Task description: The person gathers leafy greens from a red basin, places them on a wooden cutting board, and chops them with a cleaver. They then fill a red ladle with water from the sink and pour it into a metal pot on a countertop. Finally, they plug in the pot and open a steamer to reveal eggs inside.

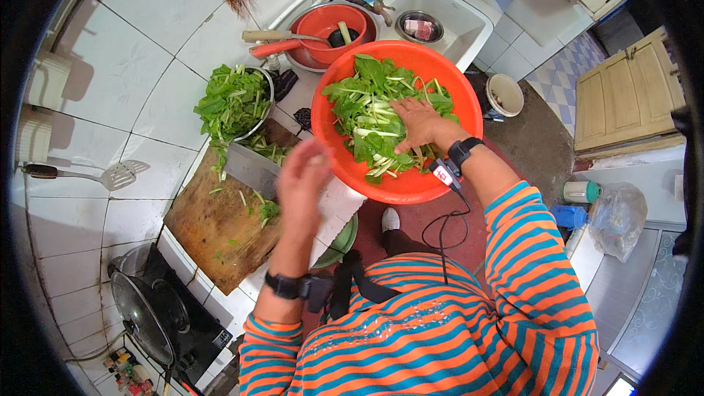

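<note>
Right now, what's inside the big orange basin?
The orange basin holds loose leafy greens with pale stems; the right hand is spread at their right side. The greens and hand cover most of the bottom, so anything beneath them cannot be seen.

The basin (469,99) is orange-red, the leaves (367,92) green with pale stems (372,134). Orange and teal stripes pattern the shirt (411,337).

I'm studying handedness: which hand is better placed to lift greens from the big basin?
Probably the right hand: it touches greens in the basin, while the left hand is farther from them.
</note>
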`<state>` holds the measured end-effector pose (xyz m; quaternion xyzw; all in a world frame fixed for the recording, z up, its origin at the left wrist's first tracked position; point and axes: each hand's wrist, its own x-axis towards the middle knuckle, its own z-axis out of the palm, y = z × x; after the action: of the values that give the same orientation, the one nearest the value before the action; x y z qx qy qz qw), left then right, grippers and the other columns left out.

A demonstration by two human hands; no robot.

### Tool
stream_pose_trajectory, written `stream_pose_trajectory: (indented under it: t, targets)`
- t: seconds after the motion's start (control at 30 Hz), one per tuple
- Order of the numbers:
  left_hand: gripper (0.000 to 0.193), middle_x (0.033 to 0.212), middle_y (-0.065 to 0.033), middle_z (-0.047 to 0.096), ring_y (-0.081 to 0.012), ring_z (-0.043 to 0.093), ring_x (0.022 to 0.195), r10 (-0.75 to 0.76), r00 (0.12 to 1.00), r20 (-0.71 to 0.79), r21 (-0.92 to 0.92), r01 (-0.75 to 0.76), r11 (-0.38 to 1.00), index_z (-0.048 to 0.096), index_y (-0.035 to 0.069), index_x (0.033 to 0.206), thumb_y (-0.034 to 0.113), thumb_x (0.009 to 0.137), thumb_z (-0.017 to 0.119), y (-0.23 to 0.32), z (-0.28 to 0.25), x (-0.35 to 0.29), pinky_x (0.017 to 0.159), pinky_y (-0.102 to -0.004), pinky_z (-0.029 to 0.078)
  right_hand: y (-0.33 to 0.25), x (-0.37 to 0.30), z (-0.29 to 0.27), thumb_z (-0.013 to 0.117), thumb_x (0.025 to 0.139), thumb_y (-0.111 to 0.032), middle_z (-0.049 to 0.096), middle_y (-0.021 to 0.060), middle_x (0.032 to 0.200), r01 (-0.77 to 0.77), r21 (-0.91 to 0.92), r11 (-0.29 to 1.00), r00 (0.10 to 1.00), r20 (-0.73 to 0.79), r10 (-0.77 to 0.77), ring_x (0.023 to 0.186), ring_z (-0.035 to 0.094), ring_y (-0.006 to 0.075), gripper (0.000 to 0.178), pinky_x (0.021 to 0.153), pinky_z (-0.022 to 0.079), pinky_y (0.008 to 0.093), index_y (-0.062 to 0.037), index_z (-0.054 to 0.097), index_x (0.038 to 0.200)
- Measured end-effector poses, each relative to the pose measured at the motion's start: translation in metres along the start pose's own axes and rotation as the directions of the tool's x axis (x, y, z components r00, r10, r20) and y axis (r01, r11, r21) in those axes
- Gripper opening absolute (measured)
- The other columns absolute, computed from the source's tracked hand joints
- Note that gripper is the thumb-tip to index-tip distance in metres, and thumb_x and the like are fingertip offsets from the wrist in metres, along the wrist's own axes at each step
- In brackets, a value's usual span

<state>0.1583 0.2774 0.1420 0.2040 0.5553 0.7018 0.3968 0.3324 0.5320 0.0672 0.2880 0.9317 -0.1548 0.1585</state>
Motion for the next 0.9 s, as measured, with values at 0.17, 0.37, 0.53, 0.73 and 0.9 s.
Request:
stream_pose_trajectory:
  t: [0.17,0.37,0.53,0.73,0.9]
  targets:
    - [0.037,0.117,-0.0158,0.055,-0.0291,0.057,0.103,-0.686,0.710,0.157,-0.344,0.691,0.636,0.047,-0.001,0.129,0.021,0.101,0.053,-0.062,0.087,0.026,0.097,-0.0446,0.053,0.006,-0.004,-0.007,0.090,0.057,-0.050,0.028,0.0193,0.158,0.096,-0.138,0.986,0.991,0.104,-0.082,0.148,0.025,0.0344,0.129,0.119,0.019,0.0545,-0.0097,0.019,0.157]
    - [0.038,0.120,-0.0171,0.051,-0.0361,0.054,0.110,-0.818,0.570,-0.071,-0.309,0.768,0.562,0.045,0.002,0.124,0.033,0.102,0.049,-0.134,0.128,0.029,0.095,-0.0441,0.052,-0.004,0.004,0.003,0.091,0.059,-0.041,0.027,0.0172,0.159,0.028,-0.155,0.987,0.999,0.037,-0.022,0.146,0.029,0.0335,0.130,0.115,0.026,0.0579,-0.0114,0.012,0.158]
    - [0.049,0.114,-0.0039,0.053,-0.0217,0.048,0.092,-0.836,0.517,-0.184,-0.477,0.696,0.536,0.052,0.015,0.128,0.045,0.091,0.065,-0.170,0.127,0.058,0.082,-0.0395,0.044,0.008,0.021,0.000,0.089,0.063,-0.030,0.042,0.0179,0.149,-0.040,0.077,0.996,0.996,0.078,0.034,0.135,0.044,0.0340,0.120,0.108,0.040,0.0473,-0.0133,0.016,0.157]
    - [0.046,0.116,-0.0015,0.066,-0.0192,0.058,0.104,-0.714,0.699,-0.036,-0.700,0.493,0.517,0.060,0.014,0.125,0.042,0.090,0.071,-0.134,0.146,0.070,0.089,-0.0349,0.048,0.003,0.031,-0.019,0.080,0.070,-0.016,0.057,0.0160,0.137,-0.009,0.203,0.979,0.997,0.073,-0.006,0.126,0.055,0.0322,0.084,0.101,0.047,0.0401,-0.0104,0.043,0.146]
    - [0.064,0.135,-0.0082,0.055,-0.0234,0.053,0.118,-0.760,0.649,-0.036,-0.801,0.436,0.411,0.050,0.013,0.137,0.046,0.088,0.072,-0.122,0.145,0.077,0.100,-0.0384,0.045,-0.015,0.012,-0.023,0.073,0.069,-0.006,0.061,0.0151,0.130,0.129,0.169,0.977,0.990,0.027,-0.135,0.119,0.058,0.0360,0.072,0.097,0.050,0.0422,-0.0093,0.051,0.138]
